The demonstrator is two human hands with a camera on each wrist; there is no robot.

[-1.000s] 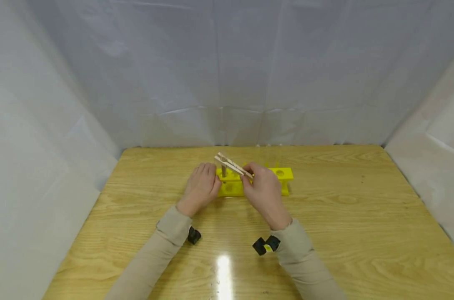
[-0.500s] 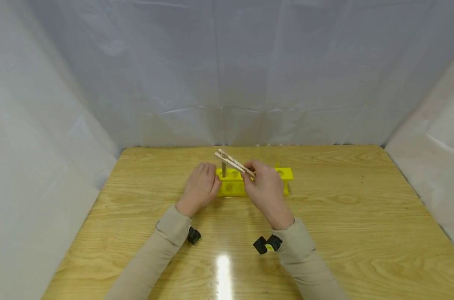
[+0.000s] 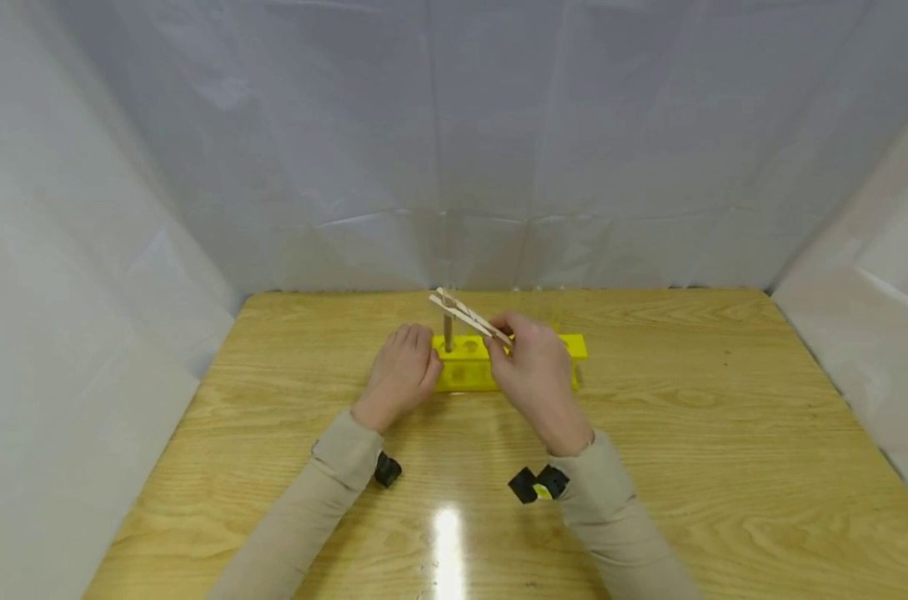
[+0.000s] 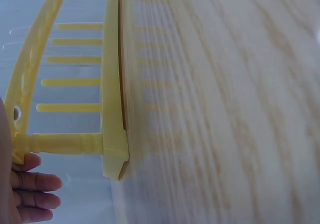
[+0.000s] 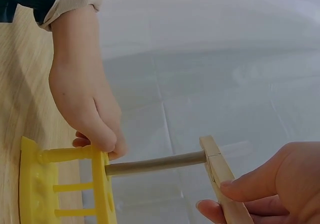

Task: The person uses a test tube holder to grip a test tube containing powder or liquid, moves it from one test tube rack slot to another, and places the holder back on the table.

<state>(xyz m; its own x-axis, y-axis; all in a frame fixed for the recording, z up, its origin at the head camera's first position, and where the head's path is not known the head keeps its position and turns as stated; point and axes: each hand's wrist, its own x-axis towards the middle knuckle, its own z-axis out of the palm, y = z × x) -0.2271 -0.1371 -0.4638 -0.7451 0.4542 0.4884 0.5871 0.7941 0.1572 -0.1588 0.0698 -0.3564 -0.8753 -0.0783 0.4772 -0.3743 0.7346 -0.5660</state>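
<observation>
Just up and to the left of the right hand's (image 3: 532, 375) fingers, in the head view, a wooden clip (image 3: 469, 317) slants away from them, and its far end meets a dark-filled tube (image 3: 448, 327). Those fingers pinch the near end of the clip. Below the clip and close beside the left hand's (image 3: 403, 368) fingers, the tube stands upright at the first hole of a yellow rack (image 3: 461, 375), which sits on the wooden surface (image 3: 686, 433).

From the left wrist, the left fingers hang down past the end of the rack's top plate, next to the end post (image 4: 65, 143); beyond them a row of pegs (image 4: 70, 82) rises from the base. No tube can be made out between the plates, so its lower end is probably at or barely inside the hole.

At the right wrist, the left hand's thumb and fingers grasp the corner of the top plate, just beside the tube. The clip crosses the tube near its clear upper end, ahead of the right fingers. To do this well, the tube should stay in line with the hole, the right fingers should not squeeze the clip's jaws apart, and the left fingers should hold the rack firmly down.
</observation>
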